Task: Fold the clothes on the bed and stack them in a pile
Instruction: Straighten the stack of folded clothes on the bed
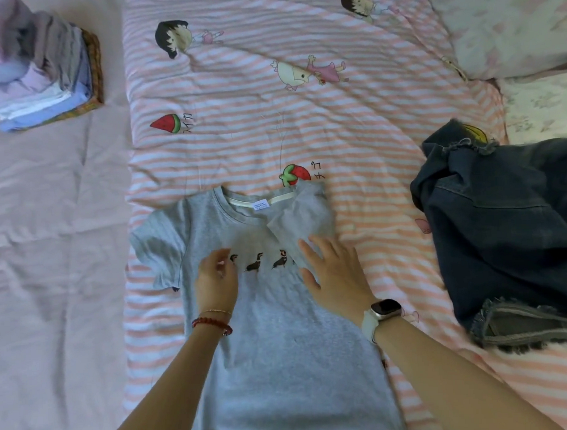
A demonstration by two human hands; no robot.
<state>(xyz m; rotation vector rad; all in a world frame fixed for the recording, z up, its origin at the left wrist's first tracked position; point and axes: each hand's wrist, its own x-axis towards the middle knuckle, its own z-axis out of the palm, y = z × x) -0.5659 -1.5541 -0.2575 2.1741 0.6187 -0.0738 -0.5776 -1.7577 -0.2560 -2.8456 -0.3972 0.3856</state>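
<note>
A grey T-shirt [279,327] with a row of small dogs printed across the chest lies flat on the striped blanket, collar away from me. Its right sleeve is folded inward over the chest; the left sleeve still spreads out. My right hand [334,271] lies flat with straight fingers on the folded right side. My left hand [217,275] rests on the shirt by the left end of the dog print, fingers loosely bent, holding nothing. A pile of folded clothes [42,78] sits at the far left.
Crumpled dark denim jeans [507,226] with frayed hems lie at the right. The pink-and-white striped cartoon blanket [272,118] covers the bed's middle, with a plain pink sheet [52,255] on the left. Floral pillows [510,30] are at the top right.
</note>
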